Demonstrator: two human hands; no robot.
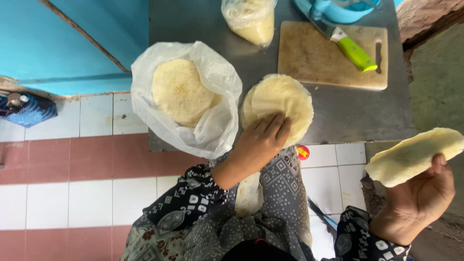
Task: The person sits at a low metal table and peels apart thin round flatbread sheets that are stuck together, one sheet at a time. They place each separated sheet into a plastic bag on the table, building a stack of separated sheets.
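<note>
The left hand (261, 140) is pressing down flat, fingers spread and not clenched, on the near edge of a stack of pale round flatbreads (278, 104) that is lying on the grey metal table (348, 113), close to the table's near edge. The right hand (420, 193) is being held out to the right, clear of the table, grasping a single flatbread (413, 154) from below, with the thumb pressing on its near right edge and the fingers curled underneath. That flatbread is being seen almost edge-on and slightly folded, so it is reading as a long oval; its long axis is running from lower left to upper right, with the far right tip pointing up toward the right edge of the view.

Just left of the stack, a white plastic bag (212, 125) is lying open on the table with more round flatbreads (181, 92) showing inside it. Farther back, a clear bag of pale yellowish filling (251, 21) is standing on the table. To the right of it a wooden cutting board (314, 58) is lying flat, and a knife with a green handle (356, 53) is resting across it, its handle pointing near and right. A blue plastic container (343, 9) is sitting at the far edge, behind the board. Below the table, a floor of white and reddish tiles (72, 179) is showing
</note>
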